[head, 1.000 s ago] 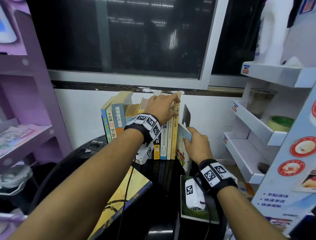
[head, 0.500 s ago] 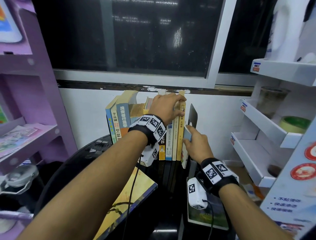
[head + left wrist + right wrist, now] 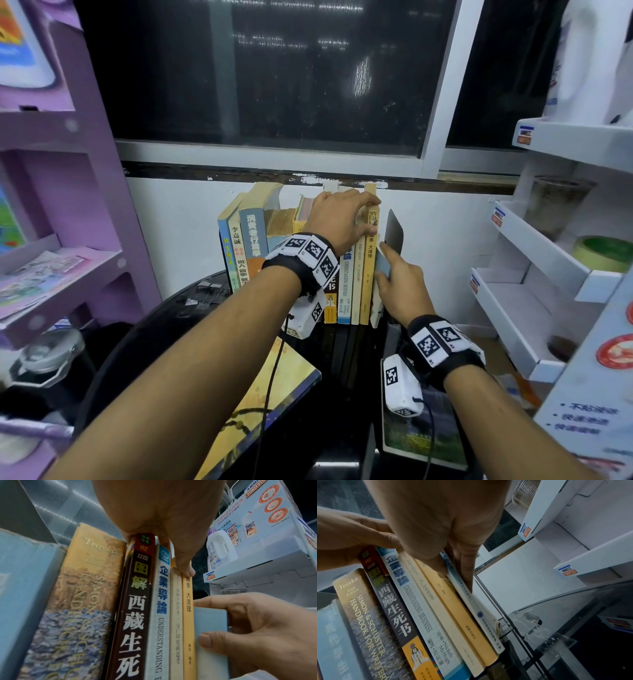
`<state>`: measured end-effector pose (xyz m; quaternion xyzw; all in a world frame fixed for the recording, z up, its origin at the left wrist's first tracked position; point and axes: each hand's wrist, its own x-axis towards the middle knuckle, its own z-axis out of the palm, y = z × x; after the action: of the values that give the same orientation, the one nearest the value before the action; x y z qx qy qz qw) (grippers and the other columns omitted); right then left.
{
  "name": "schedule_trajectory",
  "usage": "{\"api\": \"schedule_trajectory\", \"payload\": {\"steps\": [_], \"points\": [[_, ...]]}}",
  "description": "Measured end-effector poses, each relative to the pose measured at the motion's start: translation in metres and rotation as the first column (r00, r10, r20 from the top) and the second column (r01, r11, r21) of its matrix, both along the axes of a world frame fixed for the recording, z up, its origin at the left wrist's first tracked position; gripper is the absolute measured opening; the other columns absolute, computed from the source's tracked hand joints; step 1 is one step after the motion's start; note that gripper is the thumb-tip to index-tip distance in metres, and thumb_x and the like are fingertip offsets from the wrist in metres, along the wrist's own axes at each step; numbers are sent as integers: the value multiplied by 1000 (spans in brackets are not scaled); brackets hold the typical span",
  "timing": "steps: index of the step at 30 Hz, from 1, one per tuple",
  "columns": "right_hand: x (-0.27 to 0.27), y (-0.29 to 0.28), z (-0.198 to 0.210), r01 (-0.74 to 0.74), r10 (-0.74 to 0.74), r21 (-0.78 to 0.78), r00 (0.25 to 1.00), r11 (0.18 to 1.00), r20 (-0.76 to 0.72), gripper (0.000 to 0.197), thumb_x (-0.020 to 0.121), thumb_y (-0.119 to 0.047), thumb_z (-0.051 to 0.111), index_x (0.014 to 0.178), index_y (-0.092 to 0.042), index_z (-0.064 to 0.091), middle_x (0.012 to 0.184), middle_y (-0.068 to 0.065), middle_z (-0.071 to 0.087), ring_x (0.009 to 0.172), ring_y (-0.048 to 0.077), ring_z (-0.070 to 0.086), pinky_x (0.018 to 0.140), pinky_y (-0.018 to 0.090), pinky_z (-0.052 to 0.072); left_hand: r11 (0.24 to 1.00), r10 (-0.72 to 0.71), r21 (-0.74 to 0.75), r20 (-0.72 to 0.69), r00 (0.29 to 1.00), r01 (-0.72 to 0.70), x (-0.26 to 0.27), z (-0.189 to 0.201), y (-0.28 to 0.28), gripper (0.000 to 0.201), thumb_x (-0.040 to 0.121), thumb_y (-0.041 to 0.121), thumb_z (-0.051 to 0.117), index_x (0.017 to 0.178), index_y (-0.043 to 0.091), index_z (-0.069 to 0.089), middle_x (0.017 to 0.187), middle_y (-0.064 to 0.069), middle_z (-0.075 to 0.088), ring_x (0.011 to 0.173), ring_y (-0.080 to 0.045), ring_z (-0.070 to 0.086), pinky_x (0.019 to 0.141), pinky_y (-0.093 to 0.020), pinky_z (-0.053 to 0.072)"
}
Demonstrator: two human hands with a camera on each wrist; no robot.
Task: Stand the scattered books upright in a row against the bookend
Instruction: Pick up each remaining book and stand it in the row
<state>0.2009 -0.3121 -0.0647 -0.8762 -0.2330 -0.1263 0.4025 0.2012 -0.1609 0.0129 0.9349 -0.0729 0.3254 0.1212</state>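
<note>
The row of upright books (image 3: 301,260) was steadied at its top by the left hand (image 3: 337,219), fingers curled over the spines. A pale blue book (image 3: 383,265) was pinched by the right hand (image 3: 400,291) beside the bookend (image 3: 394,231). Seating it fully seemed next; two books (image 3: 260,407) lay flat.

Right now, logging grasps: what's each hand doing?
Left hand: grips the tops of the standing books.
Right hand: pinches the thin blue book.

black table (image 3: 178,318) | upright book row (image 3: 346,291) | two flat books (image 3: 267,404)
</note>
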Motion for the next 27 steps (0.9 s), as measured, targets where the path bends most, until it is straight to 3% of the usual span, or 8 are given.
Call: {"api": "schedule_trajectory", "payload": {"steps": [2, 9, 14, 18, 27], "points": [[2, 1, -2, -11, 11, -18, 1000, 1000, -28, 56, 96, -9, 51, 148, -23, 35, 118, 15, 64, 105, 29, 64, 96, 45, 51, 1000, 0, 1, 0, 1000, 0, 0, 0, 0, 46, 85, 42, 65, 128, 31, 54, 128, 7, 61, 118, -16, 55, 108, -39, 30], [3, -5, -1, -118, 117, 3, 982, 993, -146, 61, 96, -7, 54, 148, -29, 31, 122, 6, 62, 106, 20, 65, 88, 33, 55, 1000, -7, 5, 0, 1000, 7, 2, -1, 1, 44, 86, 41, 64, 128, 31, 54, 127, 7, 61, 116, -16, 56, 108, -41, 32], [8, -7, -1, -147, 147, 12, 969, 989, -199, 71, 93, -2, 57, 149, -33, 27, 123, 3, 62, 104, 15, 64, 90, 34, 54, 1000, -16, 4, 0, 1000, 16, 3, -2, 1, 43, 86, 41, 64, 127, 31, 55, 126, 7, 62, 115, -15, 56, 109, -42, 31], [12, -9, -2, -161, 153, -12, 958, 987, -241, 82, 91, 2, 59, 152, -34, 19, 126, 3, 61, 114, 19, 62, 93, 36, 54, 1000, -21, 1, 0, 1000, 21, 3, -2, 2, 44, 86, 41, 64, 127, 31, 54, 126, 7, 62, 116, -15, 56, 109, -43, 30], [20, -6, -7, -160, 156, 6, 956, 987, -247, 82, 91, 4, 57, 152, -35, 19, 128, 4, 60, 119, 19, 59, 94, 38, 52, 1000, -18, 9, 4, 1000, 18, 3, -3, 2, 43, 86, 40, 63, 128, 30, 54, 127, 6, 61, 117, -17, 55, 110, -44, 30]]}}
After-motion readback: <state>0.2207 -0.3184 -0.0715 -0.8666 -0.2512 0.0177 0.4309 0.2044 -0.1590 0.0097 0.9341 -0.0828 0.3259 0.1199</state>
